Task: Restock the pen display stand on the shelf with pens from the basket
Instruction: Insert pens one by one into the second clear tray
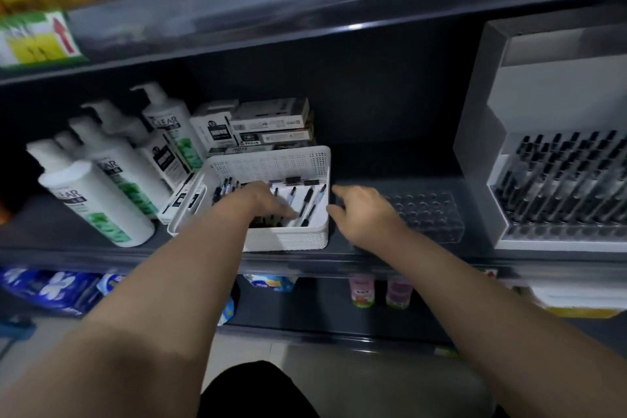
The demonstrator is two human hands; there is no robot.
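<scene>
- Black-capped pens (307,204) lie loose beneath the left hand (261,204), whose grip is lowered palm-down onto them; motion blur hides whether the fingers have closed on one.
- Right hand (366,214): grip spread wide and holding nothing, its fingertips just beside the basket's right wall.
- White perforated basket (271,161) holds the pens and stands on the dark shelf (390,166).
- Clear holed stand (431,214): flat on the shelf, partly under the right hand.
- White tiered display stand (529,95), far right, carries upright rows of pens.
- Pump bottles (95,200) and stacked boxes (271,115) sit left of and behind the basket.
</scene>
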